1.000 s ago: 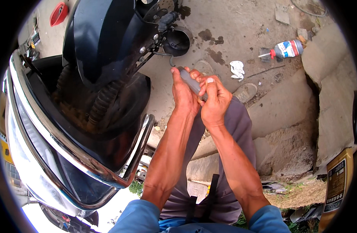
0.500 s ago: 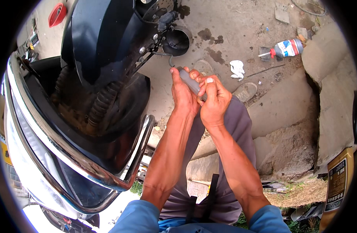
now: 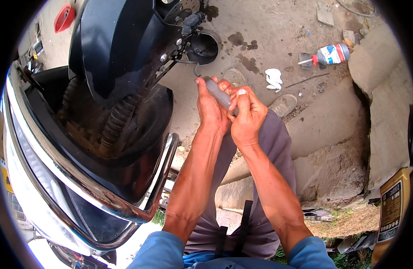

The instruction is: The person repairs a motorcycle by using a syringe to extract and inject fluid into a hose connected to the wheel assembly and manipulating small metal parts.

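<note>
I hold a translucent grey cylinder (image 3: 218,92) in both hands, angled up and to the left. My left hand (image 3: 211,107) cradles it, thumb along its side and fingertips curled over its upper end. My right hand (image 3: 244,110) is closed round its lower end, thumb uppermost. A thin grey hose (image 3: 196,68) runs from near the cylinder's top toward the bolted metal fittings (image 3: 178,45) of a two-wheeler. Its black fender (image 3: 107,49) and ribbed fork boot (image 3: 119,121) are left of my hands, beside a round black housing (image 3: 203,47).
A chrome-trimmed body panel (image 3: 72,193) fills the left side. A red basin (image 3: 63,19) lies upper left. On the stained concrete are a plastic bottle (image 3: 333,54), a crumpled white scrap (image 3: 273,80) and my shoes (image 3: 282,105). Broken slabs (image 3: 390,125) and a tan container (image 3: 392,215) are at right.
My hands keep the same grip on the cylinder. They and the surrounding scene sit very slightly further left in the view.
</note>
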A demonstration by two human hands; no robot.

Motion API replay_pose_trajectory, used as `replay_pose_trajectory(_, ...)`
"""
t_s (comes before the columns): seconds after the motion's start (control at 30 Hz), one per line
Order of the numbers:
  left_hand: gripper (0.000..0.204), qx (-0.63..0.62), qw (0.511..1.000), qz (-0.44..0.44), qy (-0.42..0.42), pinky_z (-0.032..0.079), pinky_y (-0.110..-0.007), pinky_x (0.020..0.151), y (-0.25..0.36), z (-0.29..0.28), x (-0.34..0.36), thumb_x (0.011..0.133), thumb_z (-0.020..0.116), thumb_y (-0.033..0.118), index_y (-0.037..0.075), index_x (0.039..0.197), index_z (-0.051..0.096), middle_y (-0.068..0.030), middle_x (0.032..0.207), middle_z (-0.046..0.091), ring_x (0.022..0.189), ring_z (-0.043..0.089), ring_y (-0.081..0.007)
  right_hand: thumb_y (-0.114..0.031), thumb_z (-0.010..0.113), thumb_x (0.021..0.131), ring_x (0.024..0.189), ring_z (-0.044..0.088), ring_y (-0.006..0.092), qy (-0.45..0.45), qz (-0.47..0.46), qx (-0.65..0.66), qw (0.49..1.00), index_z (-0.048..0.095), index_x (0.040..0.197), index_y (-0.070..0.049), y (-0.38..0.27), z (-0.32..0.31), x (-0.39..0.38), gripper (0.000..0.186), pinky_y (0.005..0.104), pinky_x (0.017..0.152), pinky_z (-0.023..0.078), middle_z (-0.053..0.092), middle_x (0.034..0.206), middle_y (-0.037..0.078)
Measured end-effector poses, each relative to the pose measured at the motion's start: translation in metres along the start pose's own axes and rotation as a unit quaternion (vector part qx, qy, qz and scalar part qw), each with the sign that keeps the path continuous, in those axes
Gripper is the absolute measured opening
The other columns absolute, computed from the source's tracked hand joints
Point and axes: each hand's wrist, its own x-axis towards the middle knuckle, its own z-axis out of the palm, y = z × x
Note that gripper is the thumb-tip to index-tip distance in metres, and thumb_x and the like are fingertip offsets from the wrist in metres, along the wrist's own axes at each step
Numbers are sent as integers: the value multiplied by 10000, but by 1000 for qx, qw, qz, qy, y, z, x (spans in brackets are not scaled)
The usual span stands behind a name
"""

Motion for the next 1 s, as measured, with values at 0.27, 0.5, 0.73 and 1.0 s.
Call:
replay_pose_trajectory(0.27, 456, -18, 999, -7, -37, 416, -294, 595, 0, -8, 1, 1050, 302, 522, 103, 954, 454, -43, 789, 461, 715, 457, -174, -80, 484, 960, 732, 579, 162, 10, 13, -7, 1000, 515, 603, 22, 1, 0, -2, 372, 302, 715, 461, 581, 733, 76)
replay_pose_trajectory(0.5, 245, 84, 995, 37, -48, 473, -354, 746, -11, -10, -2, 1013, 550, 324, 97, 985, 462, -54, 859, 516, 789, 518, -193, -164, 507, 970, 615, 495, 135, 50, 158, 180, 970, 476, 621, -22, -1, -15, 7, 378, 290, 452, 371, 583, 792, 77)
replay_pose_trajectory(0.73, 277, 144, 986, 64, -57, 478, -352, 799, -15, -14, -5, 1017, 536, 339, 79, 1062, 453, -66, 952, 530, 878, 542, -184, -188, 504, 969, 537, 436, 146, 65, 176, 210, 959, 465, 685, -52, 3, -18, 13, 317, 284, 382, 290, 545, 827, 86)
replay_pose_trajectory(1.0, 431, 530, 830, 172, -43, 421, -392, 1037, -28, -21, -120, 1010, 534, 192, 9, 1357, 354, -168, 1270, 471, 1196, 515, -255, -206, 493, 961, 433, 383, 155, 65, 170, 158, 971, 441, 704, -66, -6, -25, 17, 297, 297, 388, 301, 571, 899, 102)
